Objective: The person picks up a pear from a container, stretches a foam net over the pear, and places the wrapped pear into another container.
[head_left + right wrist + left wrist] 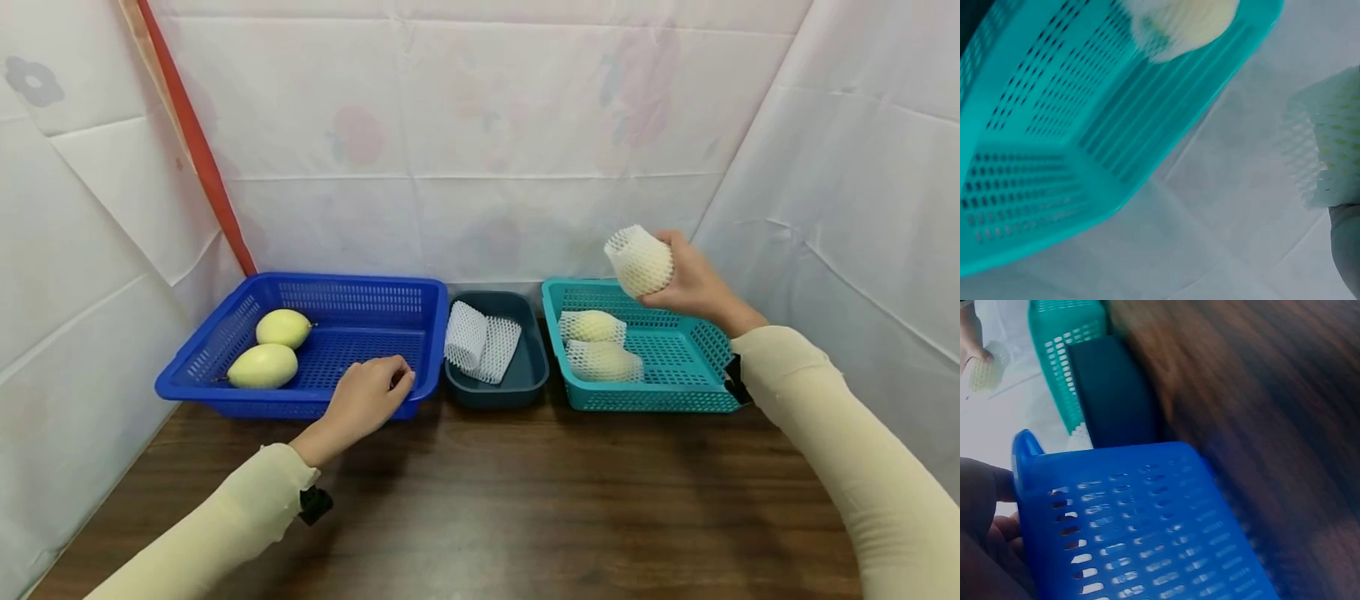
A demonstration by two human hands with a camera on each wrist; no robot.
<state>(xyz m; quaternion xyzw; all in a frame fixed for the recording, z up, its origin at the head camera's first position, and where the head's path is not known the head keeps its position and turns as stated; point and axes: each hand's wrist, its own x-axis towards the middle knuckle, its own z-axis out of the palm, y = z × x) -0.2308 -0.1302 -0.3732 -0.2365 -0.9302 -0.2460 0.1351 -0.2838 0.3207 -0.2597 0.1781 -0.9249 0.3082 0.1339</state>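
Note:
My right hand (693, 283) grips a pale yellow oval fruit in a white foam net (641, 262), raised over the back of the teal basket (727, 402). In the right wrist view, the netted fruit (1341, 137) shows at the right edge, beside the basket. Two more netted fruits (603, 362) lie in that basket's left part. My left hand (367, 398), its fingers loosely curled, is at the front right rim of the blue basket (300, 275). The left wrist view has its fingers (1004, 484) beside the blue rim.
Two bare yellow fruits (262, 367) lie in the blue basket's left half. Between the baskets stands a dark teal tub (495, 396) holding white foam nets (498, 350). All three containers stand on a dark wooden table (487, 508), with white cloth (480, 108) hanging behind.

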